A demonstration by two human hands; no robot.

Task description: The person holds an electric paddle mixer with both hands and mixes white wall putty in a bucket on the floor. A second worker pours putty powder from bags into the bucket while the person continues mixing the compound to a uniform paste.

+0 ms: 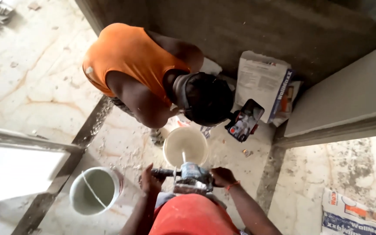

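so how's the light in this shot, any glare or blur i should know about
Head view: harsh daylight washes out the pale floor at upper left and the white board; the grey wall sits in shade. Left hand and right hand on the mixer drill look slightly soft; the edges bend from wide-angle distortion.

One head-worn camera looks steeply down, close over the hands, facing the floor and wall.

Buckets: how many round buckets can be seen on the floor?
2. A white round bucket of pale mix stands under the mixer, straight ahead; a grey-white round bucket with wire handle stands to its lower left. Others may be hidden.
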